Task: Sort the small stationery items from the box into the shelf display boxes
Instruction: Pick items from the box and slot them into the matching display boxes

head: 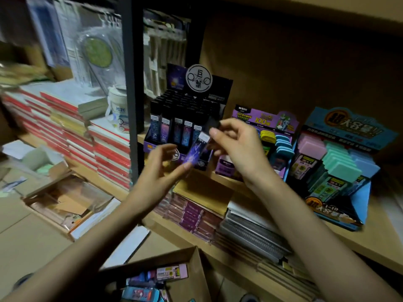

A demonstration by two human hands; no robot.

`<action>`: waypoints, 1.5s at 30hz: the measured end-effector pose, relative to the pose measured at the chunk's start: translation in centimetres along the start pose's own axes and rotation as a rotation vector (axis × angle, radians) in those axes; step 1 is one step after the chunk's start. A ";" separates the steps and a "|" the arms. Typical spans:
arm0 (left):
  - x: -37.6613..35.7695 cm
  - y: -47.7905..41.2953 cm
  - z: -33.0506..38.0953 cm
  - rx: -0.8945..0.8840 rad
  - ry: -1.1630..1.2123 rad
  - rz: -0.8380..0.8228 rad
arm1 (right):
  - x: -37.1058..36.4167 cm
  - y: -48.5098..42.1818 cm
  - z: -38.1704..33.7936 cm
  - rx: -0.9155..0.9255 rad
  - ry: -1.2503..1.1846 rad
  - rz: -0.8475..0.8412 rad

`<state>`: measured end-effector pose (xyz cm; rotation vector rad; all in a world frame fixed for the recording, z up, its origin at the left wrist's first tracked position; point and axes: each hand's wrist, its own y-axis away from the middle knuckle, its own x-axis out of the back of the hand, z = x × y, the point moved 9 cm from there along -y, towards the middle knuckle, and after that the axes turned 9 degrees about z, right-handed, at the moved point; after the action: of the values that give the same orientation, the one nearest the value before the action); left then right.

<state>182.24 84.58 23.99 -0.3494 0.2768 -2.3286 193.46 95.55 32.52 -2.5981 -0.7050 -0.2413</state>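
Mid-sort: one purple case [197, 152] was out of the box [192, 261] and held up just in front of the black display box [152, 147] on the shelf [375, 234]. L hand [162, 162] pinched its lower end and R hand [237, 144] pinched the top. Both forearms were raised, wrists bent inward. Next, prob.: turn it upright, label fwd, and slot it into the front row w/o knocking neighbours.

dim wooden shelves [382, 241] — black post [130, 83]
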 end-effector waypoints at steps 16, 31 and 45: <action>5.1 -7.3 -7.5 -0.042 -0.240 0.227 | -7.2 -7.1 -0.4 0.266 0.352 0.033; 6.4 -5.0 -6.6 -0.070 -0.442 -0.041 | -7.5 -6.0 1.3 0.206 0.565 -0.016; 1.5 15.0 -24.4 0.500 -0.542 -0.237 | -8.6 14.4 18.8 -0.021 0.683 -0.569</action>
<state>182.95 75.42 -3.19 -0.7622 -0.6265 -2.3214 194.57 89.10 8.15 -2.0461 -1.1318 -1.2296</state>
